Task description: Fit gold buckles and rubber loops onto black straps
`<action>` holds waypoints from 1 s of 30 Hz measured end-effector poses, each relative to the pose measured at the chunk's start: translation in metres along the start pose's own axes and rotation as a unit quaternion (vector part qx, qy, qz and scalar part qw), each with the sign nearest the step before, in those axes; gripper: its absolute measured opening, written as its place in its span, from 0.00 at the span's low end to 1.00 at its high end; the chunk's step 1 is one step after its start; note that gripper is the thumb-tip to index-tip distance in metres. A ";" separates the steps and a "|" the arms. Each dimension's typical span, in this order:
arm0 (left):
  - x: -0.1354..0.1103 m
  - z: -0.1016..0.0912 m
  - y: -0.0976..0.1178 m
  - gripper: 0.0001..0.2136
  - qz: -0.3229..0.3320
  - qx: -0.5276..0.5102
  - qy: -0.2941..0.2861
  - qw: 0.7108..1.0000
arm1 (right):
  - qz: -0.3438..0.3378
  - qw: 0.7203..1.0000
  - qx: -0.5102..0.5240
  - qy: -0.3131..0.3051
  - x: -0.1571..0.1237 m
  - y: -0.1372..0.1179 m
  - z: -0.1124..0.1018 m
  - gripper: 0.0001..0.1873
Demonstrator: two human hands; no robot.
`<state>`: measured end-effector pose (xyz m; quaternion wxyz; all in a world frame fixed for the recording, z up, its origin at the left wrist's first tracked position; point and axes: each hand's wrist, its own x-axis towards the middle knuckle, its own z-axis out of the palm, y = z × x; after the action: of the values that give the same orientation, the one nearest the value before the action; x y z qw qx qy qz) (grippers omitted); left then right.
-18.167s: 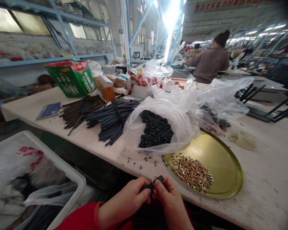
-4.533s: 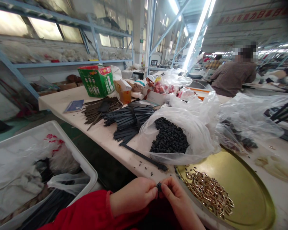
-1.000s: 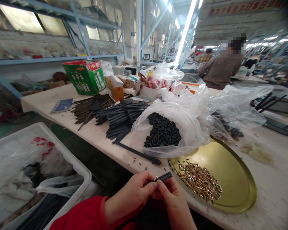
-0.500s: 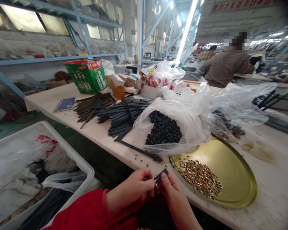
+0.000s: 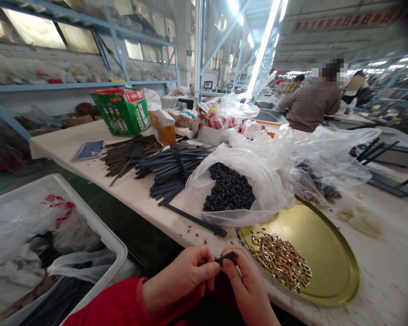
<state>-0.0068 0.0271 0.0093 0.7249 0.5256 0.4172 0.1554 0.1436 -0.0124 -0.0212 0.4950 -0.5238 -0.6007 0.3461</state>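
A worker in a red sleeve pinches a blk strap btwn both hands at the near edge of a pale worktable. L hand is clamped on the strap's one end, thumb over fingers; R hand grips it close to the other end, tip poking out past the thumb. Most of the strap is hidden by the fingers.

Just beside the R hand, a round brass-colored tray holds a pile of gold-tone metal pcs. Behind the hands, an open clear plastic bag is full of small blk loops. A single long strap lies on the table btwn bag and table edge, w/ a stack of dark strips and a brownish bundle farther L.

Also in view: a green carton, a blue booklet, a white bin at lower L, and a co-worker in a brown top in the bkgd.
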 end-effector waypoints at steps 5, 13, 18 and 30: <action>0.015 -0.010 0.001 0.17 0.012 0.020 0.044 0.999 | 0.008 0.999 0.051 0.014 0.007 0.001 0.006 0.12; 0.039 -0.030 0.021 0.09 0.065 0.133 0.053 0.988 | -0.006 0.987 -0.161 -0.029 0.091 0.021 -0.044 0.19; 0.053 -0.040 0.021 0.11 0.039 0.122 0.090 0.988 | 0.062 0.932 -0.357 -0.017 0.158 0.066 -0.054 0.07; 0.047 -0.028 0.024 0.11 0.085 0.112 0.131 0.981 | 0.115 0.992 -0.056 0.006 0.112 0.034 -0.046 0.13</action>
<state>0.0050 0.0853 0.0073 0.5852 0.6119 0.4770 0.2359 0.2019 0.0992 -0.0146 0.4259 -0.6182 -0.5518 0.3632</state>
